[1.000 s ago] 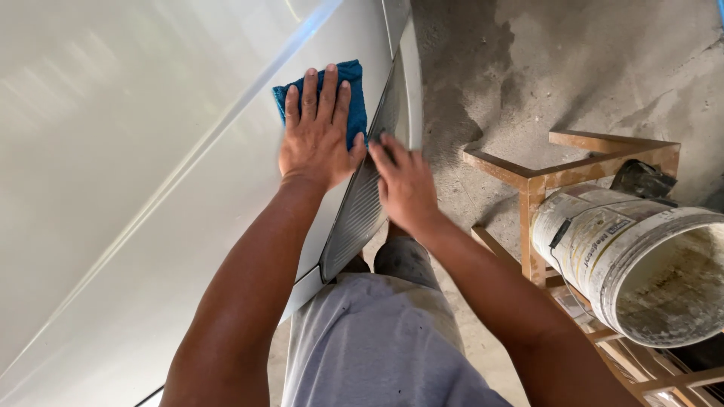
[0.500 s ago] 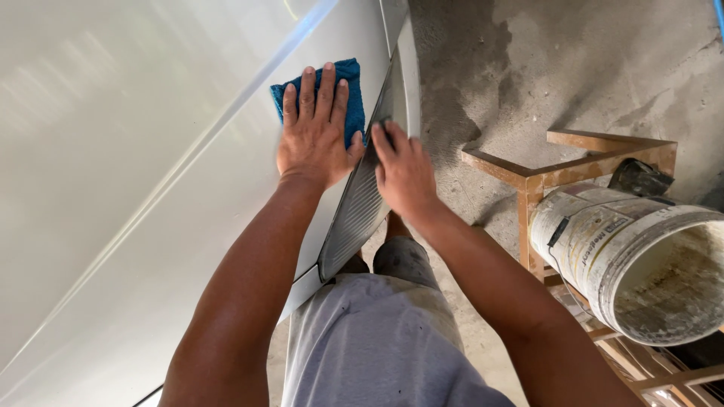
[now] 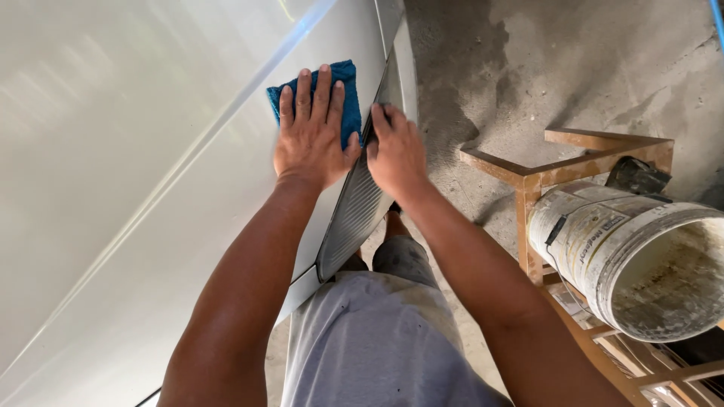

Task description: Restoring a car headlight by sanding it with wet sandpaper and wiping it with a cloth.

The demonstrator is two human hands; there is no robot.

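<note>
1. While the left hand (image 3: 311, 136) lies flat with fingers spread, it presses a blue cloth (image 3: 343, 94) against the white panel (image 3: 136, 166) at upper centre of the frame.
2. Just to its right, the right hand (image 3: 396, 154) curls its fingers over the edge of a grey ribbed strip (image 3: 348, 218) running down the panel's border.
3. At lower right, a dirty white bucket (image 3: 633, 256) lies tilted on a rusty metal stand (image 3: 528, 177) above the concrete floor (image 3: 528, 60).
</note>
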